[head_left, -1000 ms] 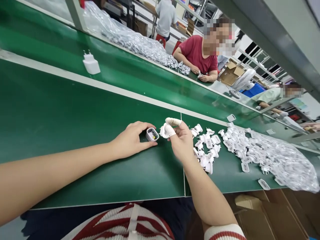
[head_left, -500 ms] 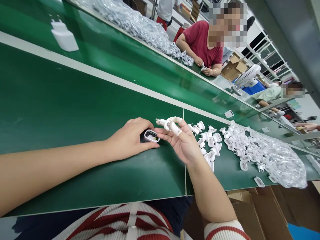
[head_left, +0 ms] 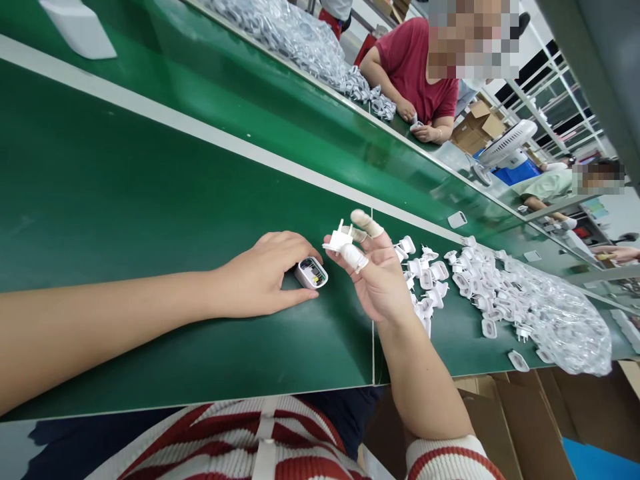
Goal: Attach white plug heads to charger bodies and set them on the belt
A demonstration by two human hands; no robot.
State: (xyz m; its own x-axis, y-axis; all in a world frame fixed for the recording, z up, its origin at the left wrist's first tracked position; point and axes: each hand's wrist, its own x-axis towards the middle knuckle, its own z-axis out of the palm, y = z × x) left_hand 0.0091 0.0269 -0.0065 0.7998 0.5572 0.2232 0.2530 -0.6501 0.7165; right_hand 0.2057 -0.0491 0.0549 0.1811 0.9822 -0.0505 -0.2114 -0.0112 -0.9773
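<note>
My left hand (head_left: 260,277) rests on the green table (head_left: 150,200) and grips a small open charger housing (head_left: 311,273) with parts visible inside. My right hand (head_left: 377,280), with finger cots on thumb and forefinger, pinches a white plug cap (head_left: 339,240) with two prongs just above and right of the housing. A heap of white plug caps (head_left: 425,287) lies right behind my right hand.
A pile of clear bags with more caps (head_left: 550,313) spreads to the right. A white charger (head_left: 80,27) lies at the far left top. Across the table a person in a red shirt (head_left: 415,73) handles parts beside bagged cables (head_left: 300,33). Cardboard boxes (head_left: 525,420) stand below the table edge.
My right hand has turned the plug cap prongs up and lifted it slightly beside the housing. The left hand stays on the housing. The view has shifted down and left.
</note>
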